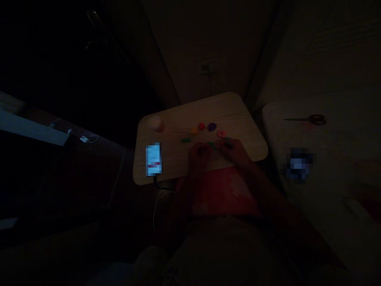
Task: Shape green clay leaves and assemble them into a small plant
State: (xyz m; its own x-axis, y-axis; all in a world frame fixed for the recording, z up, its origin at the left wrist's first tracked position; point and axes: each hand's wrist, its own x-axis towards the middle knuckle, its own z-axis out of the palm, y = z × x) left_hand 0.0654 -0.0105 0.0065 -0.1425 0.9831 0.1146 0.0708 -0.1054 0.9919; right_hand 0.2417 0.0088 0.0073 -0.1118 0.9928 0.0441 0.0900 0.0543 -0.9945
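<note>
The scene is very dark. A small wooden table (238,107) with rounded corners stands in front of me. My left hand (199,154) and my right hand (235,150) rest close together at its near edge, fingers curled around small green pieces (212,145) of what looks like modelling clay. What exactly each hand grips is too dim to make out. Just beyond the hands lie a pink piece (221,134), a purple lump (212,126), a red lump (201,126), a yellow lump (194,130) and a green strip (186,140).
A lit phone (153,159) lies on the table's left part, its cable hanging off the near edge. A small pale tub (155,123) stands at the far left corner. Scissors (309,119) lie on a pale surface to the right. A wall socket (208,66) is behind the table.
</note>
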